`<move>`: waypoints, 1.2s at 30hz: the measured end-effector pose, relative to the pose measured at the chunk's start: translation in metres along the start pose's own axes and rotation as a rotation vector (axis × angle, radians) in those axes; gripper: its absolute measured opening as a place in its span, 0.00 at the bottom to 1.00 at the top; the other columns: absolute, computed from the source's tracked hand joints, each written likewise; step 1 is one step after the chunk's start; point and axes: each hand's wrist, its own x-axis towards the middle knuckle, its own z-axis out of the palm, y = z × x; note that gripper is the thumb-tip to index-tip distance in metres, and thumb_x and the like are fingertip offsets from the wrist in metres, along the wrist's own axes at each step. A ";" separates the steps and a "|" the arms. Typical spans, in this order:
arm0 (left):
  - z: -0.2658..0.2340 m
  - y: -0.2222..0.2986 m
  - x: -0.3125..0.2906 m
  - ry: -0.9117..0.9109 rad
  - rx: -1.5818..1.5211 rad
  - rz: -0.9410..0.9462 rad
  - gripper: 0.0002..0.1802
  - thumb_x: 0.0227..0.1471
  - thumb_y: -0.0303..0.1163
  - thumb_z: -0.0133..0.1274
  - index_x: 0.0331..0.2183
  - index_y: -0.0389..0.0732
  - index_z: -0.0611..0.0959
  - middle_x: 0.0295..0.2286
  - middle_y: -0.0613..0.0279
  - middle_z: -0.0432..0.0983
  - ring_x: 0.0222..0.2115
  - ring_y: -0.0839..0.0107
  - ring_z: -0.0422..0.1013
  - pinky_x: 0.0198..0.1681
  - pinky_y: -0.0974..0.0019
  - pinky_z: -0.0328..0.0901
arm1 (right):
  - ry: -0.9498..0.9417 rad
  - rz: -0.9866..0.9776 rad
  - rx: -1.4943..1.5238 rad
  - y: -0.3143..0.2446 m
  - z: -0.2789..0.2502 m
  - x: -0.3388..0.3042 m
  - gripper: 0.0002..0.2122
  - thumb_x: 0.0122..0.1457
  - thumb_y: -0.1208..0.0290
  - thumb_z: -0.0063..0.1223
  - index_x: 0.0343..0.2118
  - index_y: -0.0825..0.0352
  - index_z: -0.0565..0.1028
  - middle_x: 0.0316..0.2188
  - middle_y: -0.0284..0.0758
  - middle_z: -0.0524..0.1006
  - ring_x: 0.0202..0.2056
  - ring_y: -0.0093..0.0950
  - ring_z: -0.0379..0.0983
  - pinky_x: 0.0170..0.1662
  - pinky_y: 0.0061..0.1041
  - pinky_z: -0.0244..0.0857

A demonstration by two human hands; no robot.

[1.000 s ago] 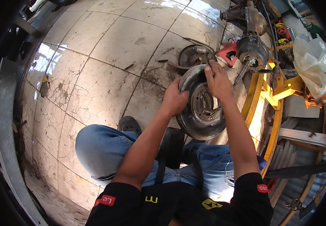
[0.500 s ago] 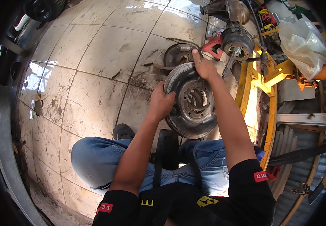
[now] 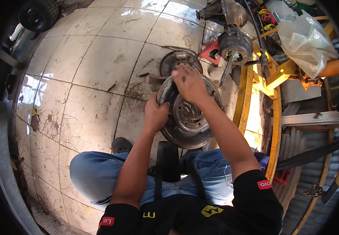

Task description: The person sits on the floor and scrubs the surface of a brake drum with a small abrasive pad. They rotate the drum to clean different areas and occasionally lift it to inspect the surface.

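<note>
A worn, dark metal brake drum (image 3: 187, 138) with a ring of bolt holes round its centre is tilted up in front of my knees. My left hand (image 3: 156, 113) is closed on its left rim, thumb on the near face. Across the upper part of the drum lies my right hand (image 3: 191, 84), fingers stretched out toward the upper left, not wrapped round the rim. Just beyond the drum, a round brake backing plate (image 3: 191, 58) rests partly hidden behind my right hand.
At the upper right, a greasy axle housing (image 3: 236, 39) with a protruding shaft stands by a red jack stand (image 3: 208, 53). A yellow metal frame (image 3: 243, 105) runs along my right, with a plastic bag (image 3: 306, 43) above it. A tyre (image 3: 38, 15) is far left.
My right hand has left the drum's upper rim and now lies flat across its upper face, farther left. My left hand keeps its hold on the left rim.
</note>
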 end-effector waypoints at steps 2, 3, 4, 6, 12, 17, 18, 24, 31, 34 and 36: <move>-0.002 0.006 -0.002 -0.037 0.018 -0.002 0.22 0.47 0.22 0.52 0.46 0.27 0.73 0.37 0.51 0.78 0.36 0.66 0.74 0.42 0.65 0.67 | -0.006 0.068 -0.022 0.014 0.001 -0.001 0.44 0.62 0.38 0.07 0.47 0.75 0.74 0.46 0.54 0.75 0.53 0.51 0.67 0.60 0.40 0.55; -0.001 0.007 -0.004 -0.038 -0.005 -0.016 0.22 0.47 0.22 0.52 0.46 0.27 0.73 0.37 0.51 0.78 0.36 0.66 0.74 0.42 0.65 0.67 | -0.002 0.096 -0.029 0.020 -0.001 0.005 0.45 0.62 0.38 0.07 0.47 0.75 0.74 0.46 0.54 0.75 0.52 0.50 0.67 0.60 0.40 0.55; 0.003 0.010 -0.004 -0.040 -0.034 -0.025 0.22 0.47 0.22 0.52 0.46 0.27 0.73 0.37 0.51 0.78 0.36 0.66 0.74 0.42 0.65 0.67 | -0.184 0.271 -0.002 0.034 -0.010 0.016 0.45 0.62 0.38 0.06 0.47 0.76 0.74 0.46 0.54 0.74 0.53 0.50 0.67 0.60 0.39 0.55; 0.005 0.012 -0.003 -0.025 -0.001 -0.013 0.22 0.47 0.22 0.52 0.46 0.26 0.73 0.37 0.50 0.78 0.36 0.66 0.74 0.42 0.66 0.67 | -0.551 0.614 0.056 0.055 -0.030 0.037 0.46 0.62 0.37 0.05 0.46 0.76 0.75 0.47 0.54 0.74 0.54 0.49 0.66 0.61 0.38 0.54; 0.001 0.004 -0.004 -0.030 -0.022 -0.024 0.24 0.47 0.23 0.52 0.48 0.25 0.71 0.38 0.47 0.78 0.38 0.64 0.74 0.44 0.65 0.67 | -0.161 0.134 0.023 0.010 -0.001 0.001 0.35 0.65 0.42 0.17 0.48 0.68 0.74 0.50 0.49 0.72 0.56 0.45 0.64 0.61 0.41 0.52; 0.011 0.026 -0.008 -0.006 0.044 -0.023 0.26 0.48 0.23 0.52 0.50 0.23 0.70 0.39 0.47 0.77 0.38 0.65 0.74 0.44 0.65 0.67 | -0.442 0.511 0.058 0.062 -0.026 0.025 0.38 0.64 0.40 0.15 0.50 0.70 0.73 0.48 0.52 0.73 0.55 0.47 0.65 0.61 0.40 0.54; 0.009 0.022 -0.005 -0.017 0.045 -0.016 0.26 0.48 0.23 0.52 0.50 0.24 0.70 0.39 0.47 0.77 0.38 0.65 0.74 0.44 0.65 0.67 | -0.518 0.607 0.070 0.065 -0.028 0.030 0.39 0.64 0.40 0.15 0.51 0.70 0.73 0.48 0.53 0.73 0.55 0.48 0.66 0.61 0.40 0.54; -0.003 0.001 -0.003 -0.062 0.021 -0.038 0.25 0.48 0.23 0.52 0.49 0.24 0.70 0.39 0.47 0.77 0.38 0.63 0.74 0.45 0.65 0.67 | -0.098 0.259 -0.028 0.038 -0.005 -0.010 0.41 0.63 0.39 0.10 0.51 0.73 0.72 0.49 0.52 0.73 0.54 0.47 0.67 0.59 0.40 0.57; 0.000 0.017 0.002 0.007 0.100 0.007 0.24 0.47 0.22 0.52 0.48 0.24 0.71 0.39 0.48 0.77 0.37 0.65 0.74 0.43 0.66 0.67 | -0.250 0.338 0.087 0.016 -0.028 0.004 0.35 0.65 0.42 0.18 0.56 0.67 0.69 0.57 0.48 0.66 0.61 0.44 0.59 0.62 0.40 0.52; -0.004 0.013 0.002 -0.056 -0.035 -0.037 0.26 0.47 0.23 0.52 0.49 0.23 0.70 0.40 0.47 0.77 0.38 0.64 0.74 0.44 0.66 0.67 | -0.058 0.081 -0.035 0.010 -0.001 -0.021 0.34 0.65 0.42 0.19 0.60 0.68 0.63 0.61 0.47 0.61 0.63 0.44 0.53 0.65 0.41 0.45; -0.002 0.011 0.003 -0.076 -0.099 -0.043 0.26 0.47 0.22 0.52 0.49 0.23 0.70 0.40 0.48 0.77 0.38 0.64 0.74 0.44 0.66 0.67 | -0.122 0.251 0.003 0.037 0.002 -0.011 0.35 0.65 0.42 0.19 0.59 0.70 0.63 0.61 0.47 0.61 0.63 0.44 0.53 0.65 0.41 0.44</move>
